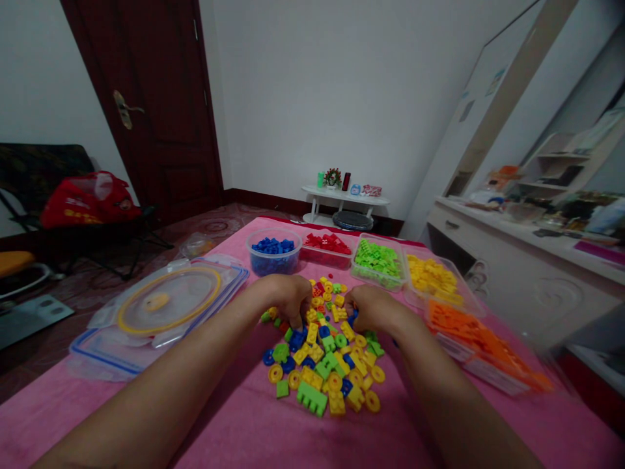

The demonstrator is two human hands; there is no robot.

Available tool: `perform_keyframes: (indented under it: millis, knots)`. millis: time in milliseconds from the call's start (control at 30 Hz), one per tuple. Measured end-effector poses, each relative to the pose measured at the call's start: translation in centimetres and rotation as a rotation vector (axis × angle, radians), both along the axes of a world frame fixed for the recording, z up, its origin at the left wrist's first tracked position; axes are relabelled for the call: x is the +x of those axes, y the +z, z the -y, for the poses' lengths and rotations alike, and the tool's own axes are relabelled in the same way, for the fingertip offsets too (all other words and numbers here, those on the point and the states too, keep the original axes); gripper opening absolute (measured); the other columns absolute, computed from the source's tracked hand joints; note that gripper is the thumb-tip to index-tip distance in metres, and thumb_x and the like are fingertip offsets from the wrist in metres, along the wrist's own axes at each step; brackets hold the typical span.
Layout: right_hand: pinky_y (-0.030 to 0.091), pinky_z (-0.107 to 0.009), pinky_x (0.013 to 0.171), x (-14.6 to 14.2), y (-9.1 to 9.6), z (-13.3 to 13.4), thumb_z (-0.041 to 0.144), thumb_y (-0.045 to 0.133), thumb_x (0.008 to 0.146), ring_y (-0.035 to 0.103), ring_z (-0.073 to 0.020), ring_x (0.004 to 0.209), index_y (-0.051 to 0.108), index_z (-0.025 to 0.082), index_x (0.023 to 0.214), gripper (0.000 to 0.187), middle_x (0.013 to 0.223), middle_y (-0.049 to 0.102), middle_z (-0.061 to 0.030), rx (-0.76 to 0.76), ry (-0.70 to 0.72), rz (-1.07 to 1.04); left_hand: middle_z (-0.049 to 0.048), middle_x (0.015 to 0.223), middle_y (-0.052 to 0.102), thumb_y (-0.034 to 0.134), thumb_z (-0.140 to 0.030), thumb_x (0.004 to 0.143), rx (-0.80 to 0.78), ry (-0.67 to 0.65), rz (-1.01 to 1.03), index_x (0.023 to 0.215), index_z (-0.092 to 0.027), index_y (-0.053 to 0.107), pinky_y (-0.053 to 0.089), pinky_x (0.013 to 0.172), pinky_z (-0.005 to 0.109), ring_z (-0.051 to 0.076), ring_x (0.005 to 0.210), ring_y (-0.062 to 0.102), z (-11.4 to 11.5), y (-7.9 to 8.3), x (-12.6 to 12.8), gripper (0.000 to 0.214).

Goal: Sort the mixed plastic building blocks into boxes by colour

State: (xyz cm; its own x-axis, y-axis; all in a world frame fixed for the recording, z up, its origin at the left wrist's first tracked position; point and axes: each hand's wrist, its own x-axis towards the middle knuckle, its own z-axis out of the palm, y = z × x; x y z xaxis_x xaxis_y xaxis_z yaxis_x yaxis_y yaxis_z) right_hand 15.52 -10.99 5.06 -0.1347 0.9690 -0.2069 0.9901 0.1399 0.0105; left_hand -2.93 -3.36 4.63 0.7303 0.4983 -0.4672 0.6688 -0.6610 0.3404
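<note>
A loose pile of toy building blocks [312, 376], mostly yellow, green and blue with a few red and orange, lies on the pink cloth. My left hand [289, 296] reaches into the pile's far left side. Its fingers are curled downward beside a blue block [297, 340]; what they pinch, if anything, is hidden. At the far right of the heap, my right hand [365, 305] is closed, with a blue building block [352, 318] showing at its fingertips. Yellow ring-shaped pieces [372, 401] lie along the near edge.
Beyond the pile stand a round tub of blue blocks [273, 262] and boxes of red [327, 244], green [377, 260] and yellow blocks [433, 279]. A box of orange blocks [481, 342] is at right. Stacked clear lids [168, 303] lie at left.
</note>
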Motion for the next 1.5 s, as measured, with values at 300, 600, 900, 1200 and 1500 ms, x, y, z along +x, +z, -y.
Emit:
perform_keyframes:
  millis: [300, 600, 900, 1200, 1500]
  knots:
    - [0.03, -0.022, 0.051, 0.0, 0.2, 0.1, 0.017, 0.067, 0.055, 0.056, -0.015, 0.067, 0.065, 0.02, 0.075, 0.02, 0.078, 0.066, -0.0025, -0.011, -0.026, 0.01, 0.0002, 0.053, 0.061, 0.059, -0.008, 0.055, -0.056, 0.021, -0.039, 0.062, -0.013, 0.066, 0.041, 0.047, 0.02, 0.013, 0.05, 0.055, 0.6, -0.2, 0.5, 0.01]
    - [0.026, -0.022, 0.05, 1.9, 0.6, -0.6, 0.016, 0.066, 0.058, 0.051, -0.0121, 0.061, 0.063, 0.019, 0.072, 0.014, 0.068, 0.061, 0.0001, 0.111, -0.056, -0.103, -0.0006, 0.064, 0.061, 0.061, -0.012, 0.064, -0.15, 0.274, 0.607, 0.076, -0.011, 0.064, 0.042, 0.049, 0.016, 0.007, 0.054, 0.053, -1.0, 0.1, -0.3, 0.012]
    - [0.035, -0.021, 0.06, -0.6, 3.1, -0.1, 0.019, 0.064, 0.069, 0.054, -0.0117, 0.065, 0.065, 0.017, 0.077, 0.008, 0.073, 0.064, -0.0006, 0.62, 0.039, -0.551, 0.0051, 0.07, 0.061, 0.049, -0.039, 0.087, -1.146, 0.753, 1.071, 0.087, -0.011, 0.057, 0.052, 0.049, 0.019, 0.011, 0.056, 0.062, 0.7, -1.6, 3.6, 0.029]
    - [0.039, -0.022, 0.064, -2.0, 2.6, 0.2, 0.021, 0.067, 0.071, 0.056, -0.013, 0.07, 0.07, 0.019, 0.083, 0.012, 0.079, 0.066, -0.002, 0.593, 0.121, -0.633, 0.0017, 0.056, 0.059, 0.047, -0.048, 0.086, -1.422, 0.603, 1.041, 0.088, -0.012, 0.056, 0.037, 0.031, 0.013, 0.012, 0.042, 0.059, 1.5, -1.3, 4.1, 0.037]
    - [0.038, -0.024, 0.067, -2.2, 2.1, 0.3, 0.029, 0.068, 0.072, 0.057, -0.0151, 0.077, 0.069, 0.023, 0.089, 0.019, 0.087, 0.067, -0.0018, 0.586, 0.147, -0.548, -0.0007, 0.052, 0.054, 0.052, -0.042, 0.083, -1.472, 0.656, 1.015, 0.079, -0.013, 0.053, 0.027, 0.028, 0.011, 0.012, 0.04, 0.056, 1.3, -1.5, 4.0, 0.029]
